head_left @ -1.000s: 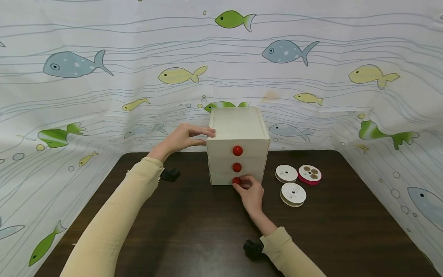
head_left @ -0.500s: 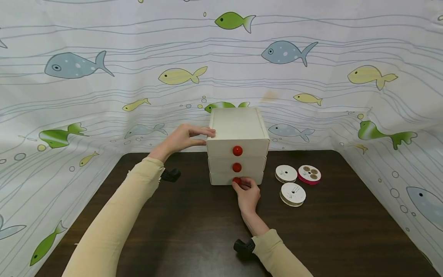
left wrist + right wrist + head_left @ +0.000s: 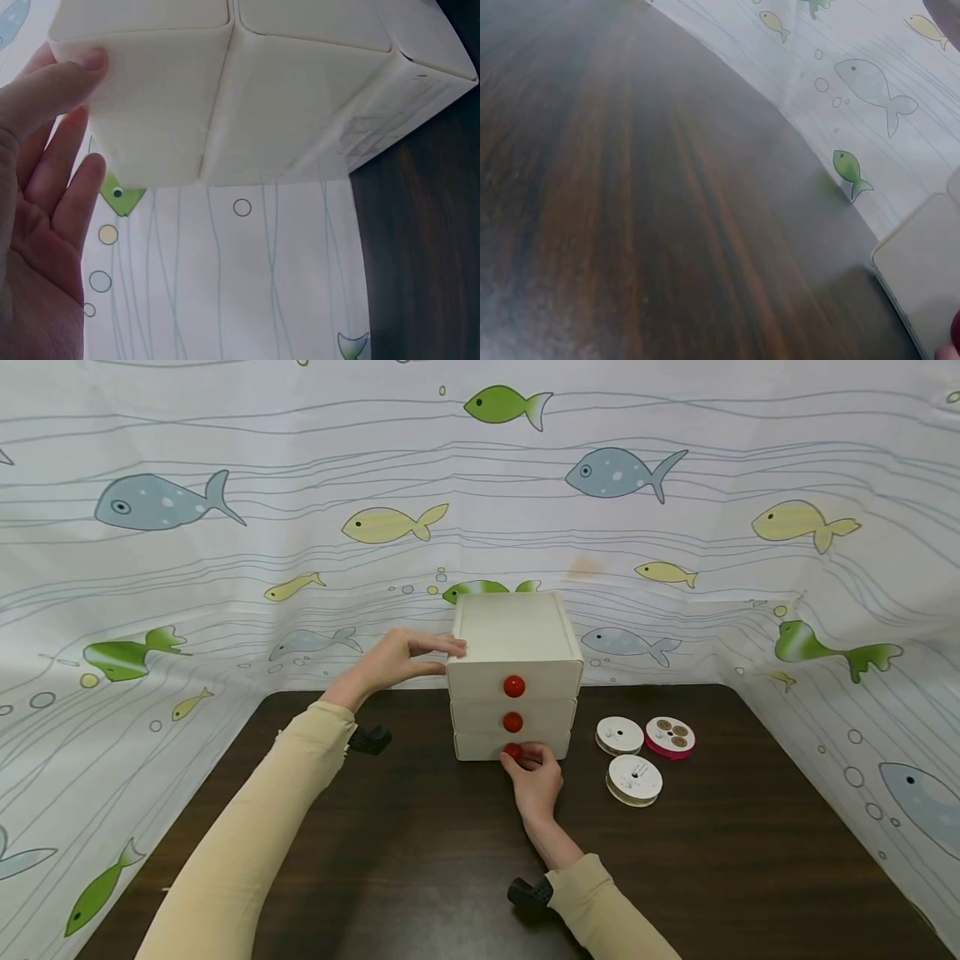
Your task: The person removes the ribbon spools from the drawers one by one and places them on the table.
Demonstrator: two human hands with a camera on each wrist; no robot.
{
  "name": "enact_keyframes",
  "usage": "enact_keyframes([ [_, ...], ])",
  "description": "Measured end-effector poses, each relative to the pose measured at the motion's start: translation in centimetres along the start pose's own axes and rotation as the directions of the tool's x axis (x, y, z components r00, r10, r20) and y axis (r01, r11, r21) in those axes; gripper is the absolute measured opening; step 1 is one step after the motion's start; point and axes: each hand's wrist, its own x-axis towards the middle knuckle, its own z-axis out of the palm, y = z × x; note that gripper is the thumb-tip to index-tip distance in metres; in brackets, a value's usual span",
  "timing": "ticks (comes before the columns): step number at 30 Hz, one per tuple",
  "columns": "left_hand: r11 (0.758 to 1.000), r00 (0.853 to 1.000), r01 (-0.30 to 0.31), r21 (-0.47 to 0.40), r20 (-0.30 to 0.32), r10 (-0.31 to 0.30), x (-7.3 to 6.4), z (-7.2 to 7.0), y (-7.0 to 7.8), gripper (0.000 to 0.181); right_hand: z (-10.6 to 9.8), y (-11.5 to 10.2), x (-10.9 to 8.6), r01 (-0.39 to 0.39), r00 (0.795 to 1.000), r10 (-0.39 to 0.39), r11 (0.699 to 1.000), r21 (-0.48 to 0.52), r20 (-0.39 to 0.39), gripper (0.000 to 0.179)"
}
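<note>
A white chest of drawers (image 3: 517, 627) stands at the back of the table, its three drawers closed and stacked, each with a round red knob. My left hand (image 3: 393, 658) steadies its upper left edge, fingers fairly straight along the top corner. In the left wrist view the thumb (image 3: 67, 82) lies against the chest's side (image 3: 150, 105). Down at the bottom drawer, my right hand (image 3: 538, 785) pinches the lowest knob (image 3: 512, 751) between thumb and finger. Only a sliver of that knob (image 3: 956, 330) and a fingertip show in the right wrist view.
Three ribbon spools lie right of the chest: a white one (image 3: 620, 736), one with a pink rim (image 3: 670, 737) and a nearer white one (image 3: 634, 779). Fish-patterned cloth (image 3: 300, 460) surrounds the dark wooden table (image 3: 420, 860) at the back and sides.
My right forearm and wrist have shifted slightly left while the fingers stay at the lowest knob. The left hand and the drawers look unchanged.
</note>
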Motion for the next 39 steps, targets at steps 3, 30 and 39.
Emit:
enact_keyframes([
  [3, 1.000, 1.000, 0.001, 0.000, 0.005, -0.001, 0.0, 0.0, 0.1, 0.035, 0.2, -0.1, -0.1, 0.003, 1.000, -0.003, 1.000, -0.005, -0.018, 0.028],
  [30, 1.000, 1.000, 0.010, -0.025, 0.003, -0.010, 0.0, 0.0, 0.1, 0.033, -0.2, -0.3, -1.5, -0.003, 1.000, 0.004, 0.998, 0.060, -0.013, 0.026],
  [39, 1.000, 1.000, 0.024, -0.018, -0.005, -0.024, 0.0, 0.0, 0.0, 0.034, -2.0, -0.7, -2.9, -0.038, 0.999, 0.034, 0.997, 0.074, 0.042, 0.027],
])
